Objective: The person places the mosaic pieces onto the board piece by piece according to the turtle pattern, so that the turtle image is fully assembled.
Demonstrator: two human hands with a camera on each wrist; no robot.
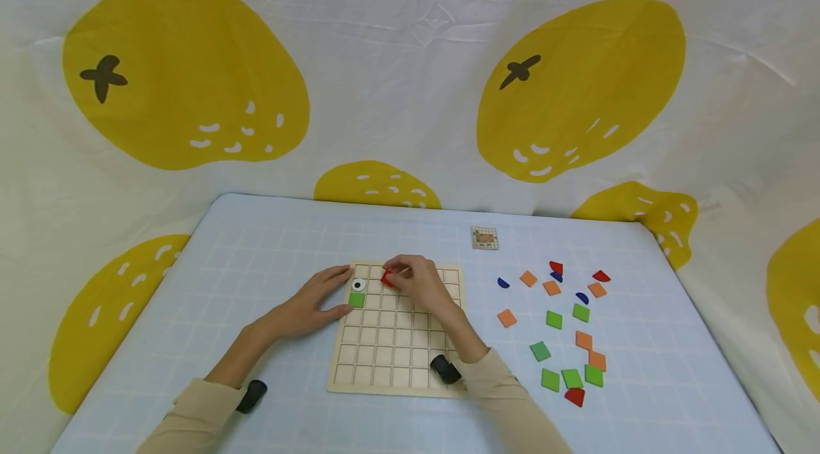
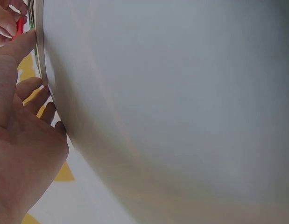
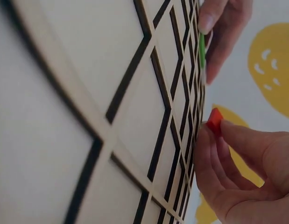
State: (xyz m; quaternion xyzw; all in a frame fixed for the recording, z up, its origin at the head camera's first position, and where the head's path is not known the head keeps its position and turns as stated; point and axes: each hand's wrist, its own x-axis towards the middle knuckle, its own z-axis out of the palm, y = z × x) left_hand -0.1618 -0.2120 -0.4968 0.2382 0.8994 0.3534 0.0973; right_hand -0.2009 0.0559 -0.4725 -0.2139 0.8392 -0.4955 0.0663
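A wooden grid board [image 1: 384,354] lies on the table, divided into square cells. My right hand [image 1: 419,287] pinches a red piece [image 1: 387,277] between thumb and fingers over the upper part of the board; the same red piece [image 3: 214,122] shows at the fingertips in the right wrist view. My left hand [image 1: 309,308] rests at the board's left edge, fingers extended, fingertips and thumb touching the rim. In cells by that edge lie a white round piece with a black dot [image 1: 359,284] and, just below it, a green square tile [image 1: 356,299].
Right of the board are scattered orange tiles [image 1: 507,318], green tiles [image 1: 540,351], red pieces [image 1: 574,397] and dark blue half-round pieces [image 1: 503,283]. A small printed card [image 1: 484,238] lies farther back. Behind the table [image 1: 275,240] hangs a cloth with yellow fruit.
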